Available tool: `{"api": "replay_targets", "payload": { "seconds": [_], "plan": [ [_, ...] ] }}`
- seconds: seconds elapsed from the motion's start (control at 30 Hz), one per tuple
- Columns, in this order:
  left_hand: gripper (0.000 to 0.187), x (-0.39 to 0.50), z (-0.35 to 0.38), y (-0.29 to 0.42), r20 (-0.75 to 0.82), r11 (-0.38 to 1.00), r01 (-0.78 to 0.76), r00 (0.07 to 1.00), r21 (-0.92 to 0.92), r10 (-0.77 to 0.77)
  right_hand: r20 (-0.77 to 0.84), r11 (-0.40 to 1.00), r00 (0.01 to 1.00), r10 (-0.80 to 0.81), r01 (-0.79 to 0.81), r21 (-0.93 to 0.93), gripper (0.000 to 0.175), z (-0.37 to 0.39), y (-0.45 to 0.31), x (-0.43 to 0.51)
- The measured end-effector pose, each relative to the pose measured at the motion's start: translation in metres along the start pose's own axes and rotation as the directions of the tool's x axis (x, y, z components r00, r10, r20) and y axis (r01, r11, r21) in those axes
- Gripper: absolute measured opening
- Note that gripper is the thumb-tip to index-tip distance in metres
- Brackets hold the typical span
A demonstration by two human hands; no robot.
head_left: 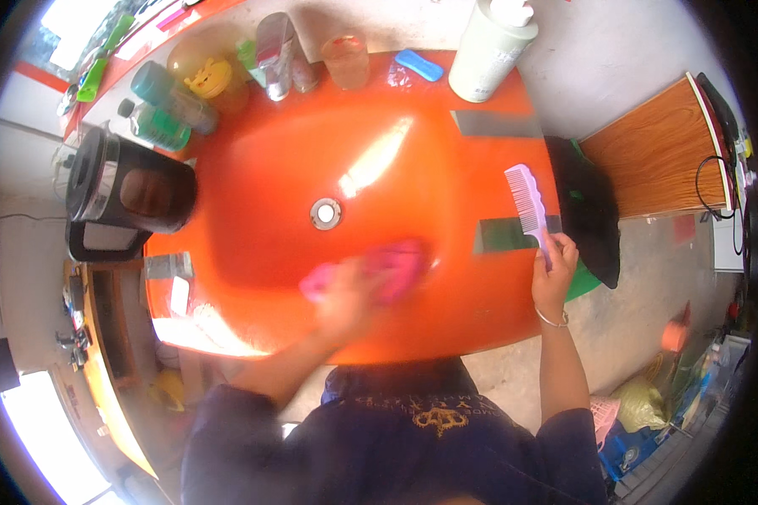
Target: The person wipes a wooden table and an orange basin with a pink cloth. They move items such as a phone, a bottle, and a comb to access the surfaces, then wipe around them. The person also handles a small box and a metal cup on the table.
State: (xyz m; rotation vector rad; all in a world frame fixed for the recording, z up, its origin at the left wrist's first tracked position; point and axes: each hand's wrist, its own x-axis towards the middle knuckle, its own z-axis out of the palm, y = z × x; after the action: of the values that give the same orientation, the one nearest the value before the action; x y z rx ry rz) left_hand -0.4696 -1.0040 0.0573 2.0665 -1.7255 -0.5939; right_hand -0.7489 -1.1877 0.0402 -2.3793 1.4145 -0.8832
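An orange washbasin (pixel 379 328) with a round metal drain (pixel 325 213) lies before me. My left hand (pixel 347 297), blurred, grips a bright pink cloth (pixel 399 268) against the near side of the bowl. At the basin's right edge my right hand (pixel 554 268) holds the handle of a lilac plastic comb (pixel 525 196), its teeth facing left. The comb lies over a dark green tape strip (pixel 502 236) on the rim. Another grey strip (pixel 499 124) is stuck farther back on that side.
A white pump bottle (pixel 493 53), a blue object (pixel 419 65), a clear cup (pixel 346 62) and several bottles line the back rim. A dark lidded jug (pixel 132 192) stands at the left. A wooden cabinet (pixel 660 151) is at the right.
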Motion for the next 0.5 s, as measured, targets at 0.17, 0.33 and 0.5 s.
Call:
{"api": "replay_targets", "payload": {
  "seconds": [0.17, 0.33, 0.5],
  "plan": [
    [0.056, -0.017, 0.043, 0.071, 0.042, 0.885, -0.455, 0.887, -0.105, 0.461, -0.007, 0.999, 1.000, 0.014, -0.014, 0.035, 0.038, 0.001, 0.002, -0.001],
    [0.047, -0.126, -0.012, -0.051, -0.319, 0.944, 0.309, 0.912, 0.118, -0.259, -0.007, 1.000, 1.000, 0.016, -0.016, 0.018, 0.039, 0.003, 0.004, -0.001],
    [0.047, -0.176, -0.004, -0.053, -0.717, 0.665, 0.736, 0.396, -0.124, -0.573, 0.070, 0.997, 0.998, 0.001, -0.006, 0.075, 0.040, 0.000, 0.014, 0.002]
  ]
}}
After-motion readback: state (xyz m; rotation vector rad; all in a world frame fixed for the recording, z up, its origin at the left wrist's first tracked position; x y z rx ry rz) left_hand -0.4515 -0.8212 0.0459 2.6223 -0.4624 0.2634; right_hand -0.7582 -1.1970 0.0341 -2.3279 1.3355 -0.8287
